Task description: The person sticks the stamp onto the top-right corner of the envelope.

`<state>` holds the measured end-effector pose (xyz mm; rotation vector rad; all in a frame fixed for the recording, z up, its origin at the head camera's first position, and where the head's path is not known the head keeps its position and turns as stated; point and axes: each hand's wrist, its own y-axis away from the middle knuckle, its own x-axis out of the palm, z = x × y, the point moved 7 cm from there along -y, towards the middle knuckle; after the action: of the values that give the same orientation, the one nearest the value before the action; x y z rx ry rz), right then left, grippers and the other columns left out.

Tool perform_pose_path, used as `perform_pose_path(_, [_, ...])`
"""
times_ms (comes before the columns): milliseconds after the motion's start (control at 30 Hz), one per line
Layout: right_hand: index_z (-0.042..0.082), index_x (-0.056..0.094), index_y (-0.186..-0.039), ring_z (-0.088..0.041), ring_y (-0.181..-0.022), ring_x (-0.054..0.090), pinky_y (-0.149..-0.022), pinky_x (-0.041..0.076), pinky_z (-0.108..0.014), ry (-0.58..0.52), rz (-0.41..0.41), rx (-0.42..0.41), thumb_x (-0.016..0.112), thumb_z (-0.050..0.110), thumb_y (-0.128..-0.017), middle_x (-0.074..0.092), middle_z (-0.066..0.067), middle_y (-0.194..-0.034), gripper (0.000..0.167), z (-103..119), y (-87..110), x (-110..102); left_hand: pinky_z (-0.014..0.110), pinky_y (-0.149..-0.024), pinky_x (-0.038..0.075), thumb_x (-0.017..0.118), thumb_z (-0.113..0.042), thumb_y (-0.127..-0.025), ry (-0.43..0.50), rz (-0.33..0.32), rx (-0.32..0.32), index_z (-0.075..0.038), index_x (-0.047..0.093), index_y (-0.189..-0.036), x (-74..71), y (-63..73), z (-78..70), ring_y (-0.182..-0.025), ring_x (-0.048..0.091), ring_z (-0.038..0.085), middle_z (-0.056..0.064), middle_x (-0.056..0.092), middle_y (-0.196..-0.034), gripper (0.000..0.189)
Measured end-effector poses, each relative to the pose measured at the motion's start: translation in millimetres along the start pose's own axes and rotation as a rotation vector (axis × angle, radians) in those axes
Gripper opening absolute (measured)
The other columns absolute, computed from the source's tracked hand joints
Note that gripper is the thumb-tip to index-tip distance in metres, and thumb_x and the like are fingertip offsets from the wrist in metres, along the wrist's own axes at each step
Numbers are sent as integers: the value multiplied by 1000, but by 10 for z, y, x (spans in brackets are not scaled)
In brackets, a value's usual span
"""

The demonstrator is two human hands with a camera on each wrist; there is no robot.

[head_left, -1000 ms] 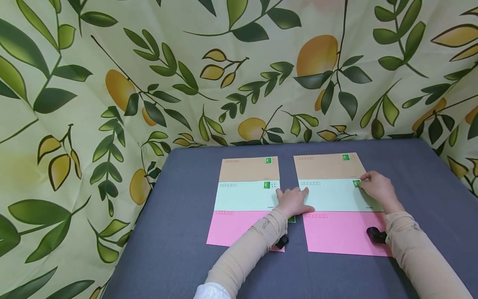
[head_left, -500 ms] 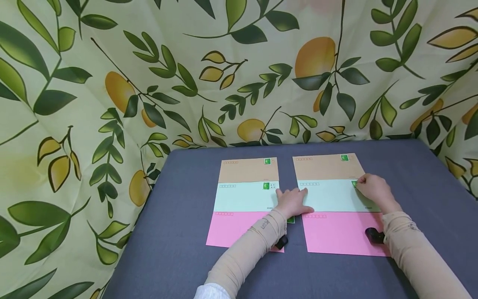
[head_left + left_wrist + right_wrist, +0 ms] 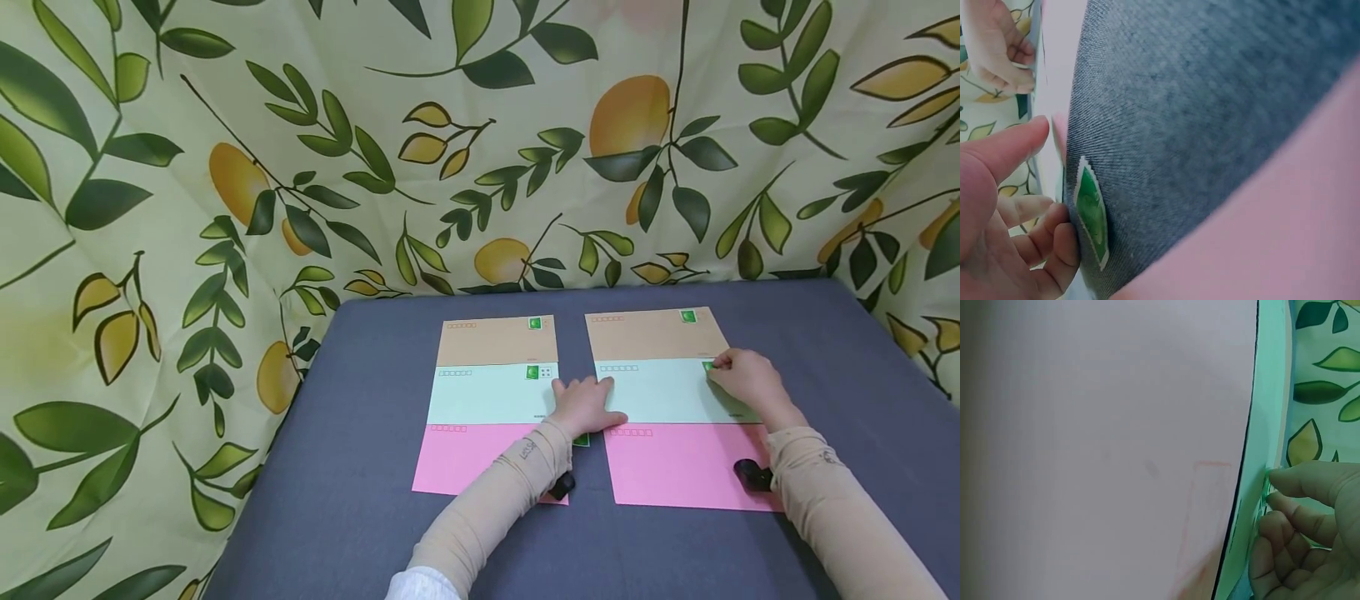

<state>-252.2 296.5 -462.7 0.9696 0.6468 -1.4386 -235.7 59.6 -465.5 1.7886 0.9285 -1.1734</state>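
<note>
Green stamp point(image 3: 707, 366) sat at the far right corner of the right mint envelope point(image 3: 660, 393), pinched by thumb and finger of the right hand point(image 3: 752, 385). Couldn't tell whether it was stuck down. Left hand point(image 3: 585, 407) lay with fingers spread over the gap between columns, touching that envelope's left edge and, seemingly, the right edge of the left mint envelope point(image 3: 480, 396). Loose stamp point(image 3: 1091, 215) lay on the table point(image 3: 337, 467) beside the left hand.

Risks, judged: crooked stamp, since fingertips blocked the corner; envelope sliding, since the left hand bore only near its edge; loose stamp dragged by the left sleeve point(image 3: 495, 500); right pink envelope point(image 3: 675, 467) shoved by the right sleeve point(image 3: 847, 500).

Counts: hands two, sleeves two, envelopes six: two mint, two pink including left pink envelope point(image 3: 465, 458), plus left tan envelope point(image 3: 487, 343) and right tan envelope point(image 3: 645, 335), nearest the table's far edge. Stamps five visible: one pinched, one loose, left mint stamp point(image 3: 532, 372), left tan stamp point(image 3: 535, 323), right tan stamp point(image 3: 688, 317). More under the left hand: couldn't tell.
</note>
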Motion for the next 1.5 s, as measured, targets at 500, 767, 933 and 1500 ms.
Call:
perform_pose_path(500, [-9, 55, -109, -31, -78, 47, -58, 35, -31, -32, -95, -57, 54, 22, -90, 52, -24, -93, 37, 128, 136, -125, 32, -75, 25, 59, -53, -84, -53, -133, 81, -28, 58, -126, -211, 201, -48, -87, 52, 10, -5, 61, -103, 48])
perform_pose_path(767, [-7, 57, -110, -26, -75, 48, -56, 34, -27, -52, -95, -127, 55, 26, -91, 55, -21, -91, 38, 420, 264, -151, 32, -77, 29, 59, -52, -85, -143, -194, 122, -26, 63, -118, -341, 391, -2, -89, 53, 11, -5, 61, -100, 42])
perform_pose_path(933, [-6, 58, -109, -24, -72, 49, -55, 35, -27, -61, -104, -166, 56, 27, -90, 56, -19, -89, 37, 639, 355, -164, 33, -79, 29, 59, -51, -85, -139, -193, 96, -26, 63, -118, -369, 520, 148, -89, 53, 12, -4, 61, -99, 42])
perform_pose_path(1500, [-2, 64, -102, -17, -67, 49, -56, 36, -27, -132, -45, -305, 64, 22, -85, 58, -7, -78, 29, 1277, 664, 296, 35, -76, 30, 66, -45, -80, -119, -259, -31, -19, 66, -114, -418, 1020, 868, -80, 54, 17, 1, 62, -93, 42])
